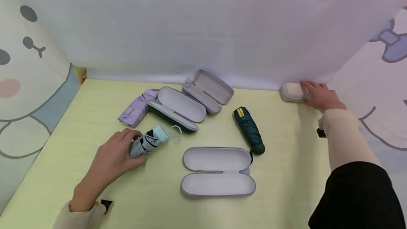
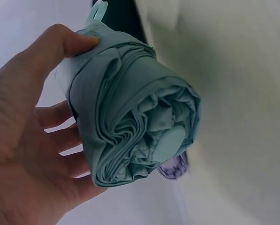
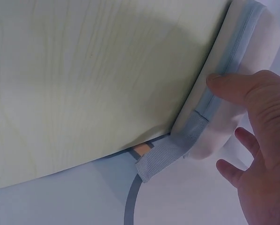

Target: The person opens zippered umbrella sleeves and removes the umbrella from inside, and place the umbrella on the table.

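My left hand (image 1: 116, 154) grips a folded compact umbrella (image 1: 149, 141), pale blue-grey with black marks, a mint handle and a wrist loop. In the left wrist view, the thumb presses one side of the umbrella (image 2: 130, 103) and the fingers curl along the other; its rolled fabric end faces the camera. At the table's far right corner, my right hand (image 1: 322, 96) holds a small cream zippered case (image 1: 294, 90). The right wrist view has the thumb on the blue zip band of the case (image 3: 224, 79), with a ribbed grey strap (image 3: 170, 157) hanging from one end.
An open grey glasses case (image 1: 219, 185) lies front centre. A dark green folded umbrella (image 1: 249, 130) sits behind its right end. Farther back are an open dark-backed case (image 1: 182, 103), an open mauve case (image 1: 213, 87) and a lilac folded umbrella (image 1: 136, 109). Fabric walls (image 1: 206, 27) border the table.
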Tool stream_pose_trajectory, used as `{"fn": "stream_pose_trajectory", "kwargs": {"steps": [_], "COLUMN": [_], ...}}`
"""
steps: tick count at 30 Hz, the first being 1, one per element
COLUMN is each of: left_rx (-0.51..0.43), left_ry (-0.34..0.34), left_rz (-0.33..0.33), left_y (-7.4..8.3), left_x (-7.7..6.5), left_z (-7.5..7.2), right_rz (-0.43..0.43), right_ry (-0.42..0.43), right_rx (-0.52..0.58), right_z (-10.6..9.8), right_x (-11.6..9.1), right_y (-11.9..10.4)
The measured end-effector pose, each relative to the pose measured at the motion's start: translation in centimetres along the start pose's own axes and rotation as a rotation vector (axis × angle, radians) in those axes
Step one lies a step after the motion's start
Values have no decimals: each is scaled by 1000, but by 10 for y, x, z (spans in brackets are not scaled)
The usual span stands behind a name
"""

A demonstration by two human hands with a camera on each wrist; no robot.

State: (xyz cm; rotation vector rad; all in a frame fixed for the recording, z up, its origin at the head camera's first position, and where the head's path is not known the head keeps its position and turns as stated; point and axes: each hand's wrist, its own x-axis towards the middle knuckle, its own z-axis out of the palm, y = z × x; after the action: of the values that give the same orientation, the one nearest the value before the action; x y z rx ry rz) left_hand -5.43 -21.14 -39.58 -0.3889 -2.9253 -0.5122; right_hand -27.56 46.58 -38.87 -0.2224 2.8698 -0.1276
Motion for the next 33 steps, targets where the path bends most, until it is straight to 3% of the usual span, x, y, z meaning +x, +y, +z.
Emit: {"fn": "stream_pose_trajectory", "kwargs": {"steps": [18,33], "left_rx": [34,103], "left_ry": [-113,-221], "left_rz": [-115,-144], "left_y": [-55,-52], "left_x": [-1,6], "left_z": [-5,-7], "right_rz": [14,-47], "right_ry": [-17,-13], "right_rx": [-30,-75], "right_z": [-1,-3], "right_x": [6,-2], "right_y": [-5,-21]}}
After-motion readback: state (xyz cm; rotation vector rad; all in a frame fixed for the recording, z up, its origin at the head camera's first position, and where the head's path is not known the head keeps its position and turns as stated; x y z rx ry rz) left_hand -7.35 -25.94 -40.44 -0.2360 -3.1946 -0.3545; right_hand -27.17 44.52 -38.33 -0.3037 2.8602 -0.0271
